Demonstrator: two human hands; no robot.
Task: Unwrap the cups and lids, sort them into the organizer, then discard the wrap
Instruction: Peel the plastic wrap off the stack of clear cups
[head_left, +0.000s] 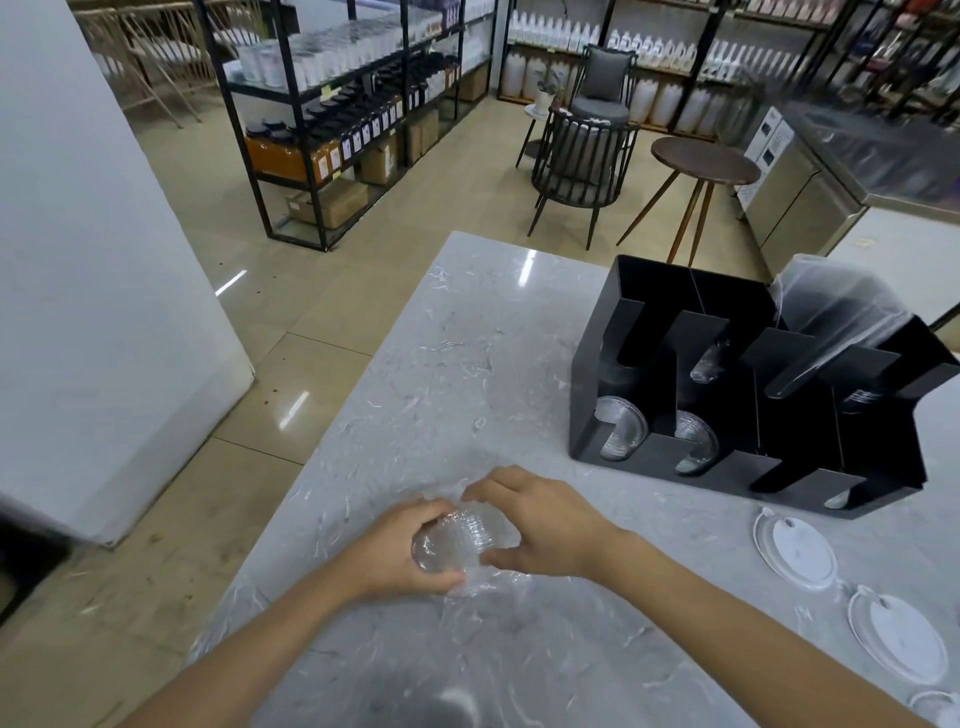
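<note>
Holding a small stack of clear lids (457, 540) between them, both hands rest low over the marble tabletop (467, 364). The left hand (389, 551) wraps around the near side of the stack, and the right hand (545, 525) grips its far side with fingers and thumb. Thin clear wrap (488, 582) lies crumpled under the stack. The black organizer (737, 415) stands to the right, well apart, with some clear lids (618, 431) in its front slots and a wrapped stack of cups (836, 317) leaning in a back compartment. Two flat white lids (797, 551) lie on the tabletop in front of the organizer.
</note>
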